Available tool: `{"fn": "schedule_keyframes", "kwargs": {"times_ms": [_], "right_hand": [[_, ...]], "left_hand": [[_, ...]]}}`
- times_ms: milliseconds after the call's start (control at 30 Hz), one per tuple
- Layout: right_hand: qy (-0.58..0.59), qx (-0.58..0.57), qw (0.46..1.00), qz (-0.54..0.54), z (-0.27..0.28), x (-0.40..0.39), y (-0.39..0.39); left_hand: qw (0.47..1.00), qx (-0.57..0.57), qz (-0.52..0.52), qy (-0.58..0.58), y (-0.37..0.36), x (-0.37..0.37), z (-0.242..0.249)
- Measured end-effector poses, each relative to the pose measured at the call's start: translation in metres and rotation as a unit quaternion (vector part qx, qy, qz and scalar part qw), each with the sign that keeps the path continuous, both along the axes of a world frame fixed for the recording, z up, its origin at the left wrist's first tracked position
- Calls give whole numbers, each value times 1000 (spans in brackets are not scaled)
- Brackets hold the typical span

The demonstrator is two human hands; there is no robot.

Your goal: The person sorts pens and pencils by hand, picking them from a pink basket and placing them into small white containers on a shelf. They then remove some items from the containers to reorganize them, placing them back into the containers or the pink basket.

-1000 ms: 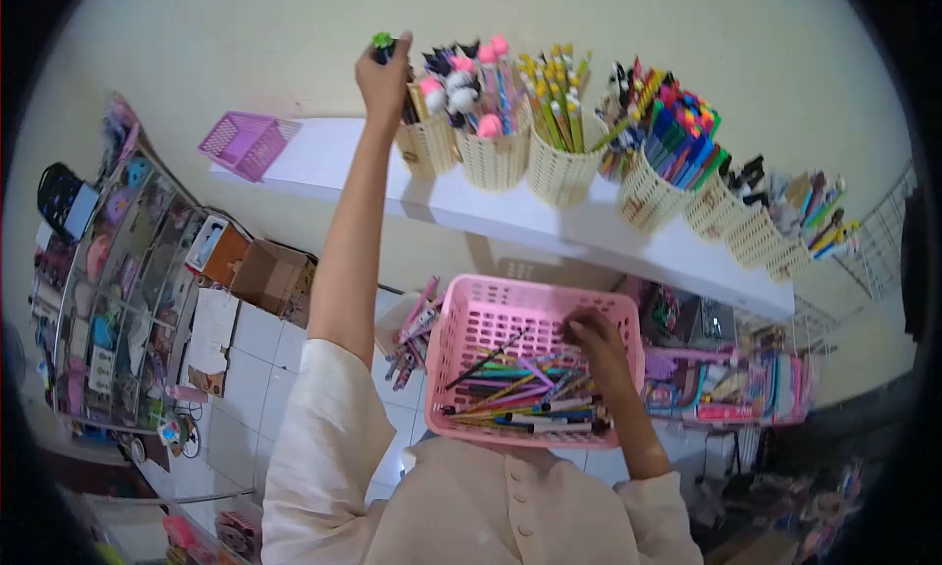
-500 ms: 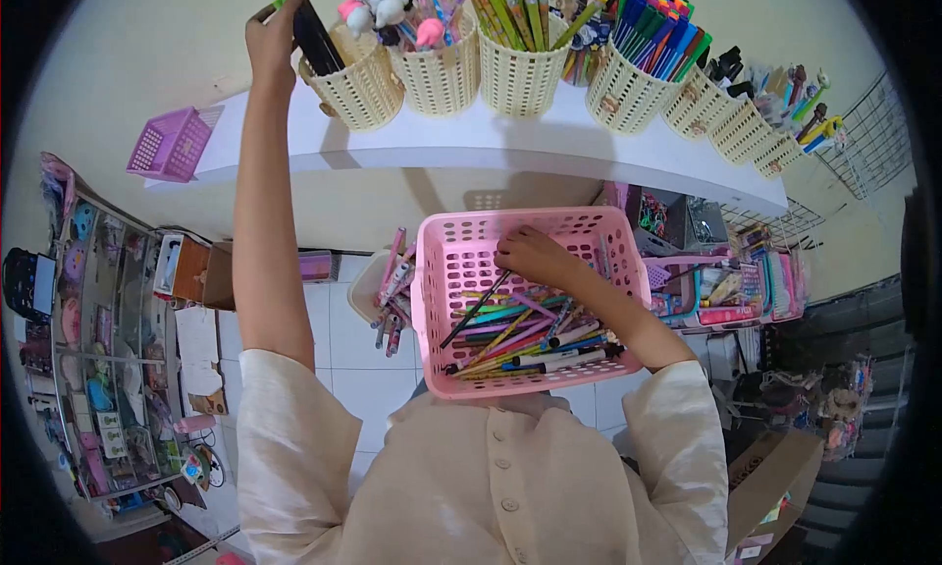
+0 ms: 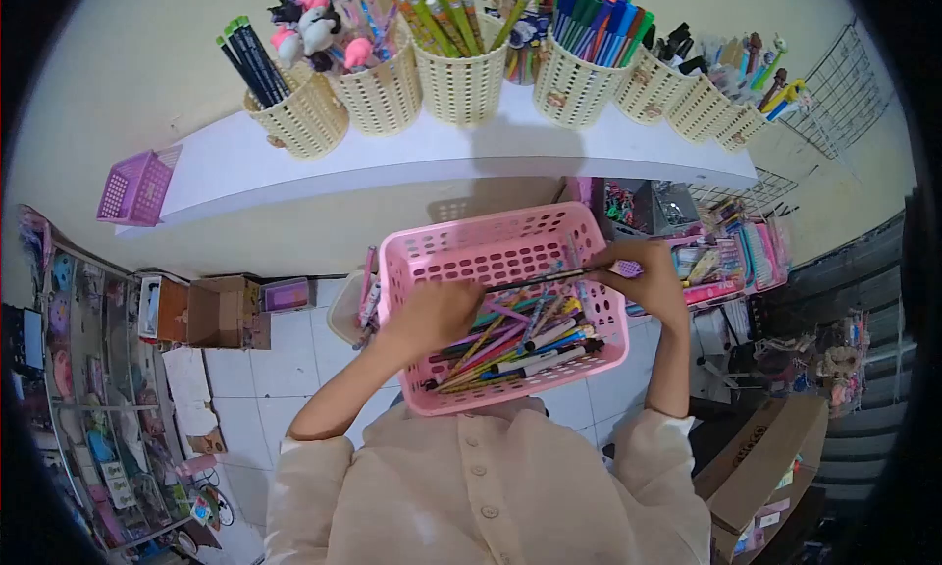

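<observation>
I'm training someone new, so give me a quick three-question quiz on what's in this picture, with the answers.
1. What spans between the left hand and the right hand: (a) a dark stick, (b) scissors, or (c) a roll of tape?
2. True or false: the purple basket is at the left end of the white shelf.
3. Fill in: the large basket below the shelf is ____.

Key: 1 a; 2 true; 3 pink.

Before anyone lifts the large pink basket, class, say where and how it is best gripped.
Probably grip the large pink basket by the rim at its two short ends, from left and right together. It is long, open-topped and holds many loose pens, so level support at both ends looks safest.
</observation>
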State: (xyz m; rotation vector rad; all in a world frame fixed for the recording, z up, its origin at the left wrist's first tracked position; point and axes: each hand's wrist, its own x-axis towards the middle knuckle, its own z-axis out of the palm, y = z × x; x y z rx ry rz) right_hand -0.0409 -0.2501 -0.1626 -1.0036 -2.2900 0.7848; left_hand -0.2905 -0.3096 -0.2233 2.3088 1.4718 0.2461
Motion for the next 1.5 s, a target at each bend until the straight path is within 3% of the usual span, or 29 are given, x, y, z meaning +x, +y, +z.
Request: {"fn": "schedule_keyframes", "kwargs": {"times_ms": [33,100,200,300,433,500,700,933,1100,1367,1433,1467,1500], "right_hand": [[28,4,998,-53,3,9,-5],[59,-36,992,-105,-4,23,-14],[171,-96,962,-192,-5,30,-24],[233,-63,943,-228,-15,38,-28],[296,-54,922,-244,-18,45,-34],[290,-51,922,-253,-19,50,-37],[290,-36,915,-277,-22,52,-40],[280,-23,918,-280,-22,48,-38],[312,-36,910,-272,-19,45,-34],[393,-100,881,-245,-6,18,-17],[399,-122,876,-241,-4,8,-13],[390,-129,883,-228,1,2,-14],[396,-128,884,-215,7,-6,-16]], "left_hand": [[1000,4,-4,-2,-2,8,-8],[983,-41,-67,164,-8,23,-23],[978,-8,-120,172,-5,29,-41],[977,-43,-114,177,-1,32,-43],[981,-8,-119,150,-3,30,-46],[992,-25,-85,87,-3,25,-51],[991,75,-14,110,-3,32,-58],[983,95,-72,142,4,24,-65],[987,-50,-43,149,8,7,-32],[991,-52,31,123,-10,-16,62],[997,-54,46,8,-8,-12,81],[997,-47,55,11,-7,-9,83],[991,-26,25,-127,-3,-6,81]]}}
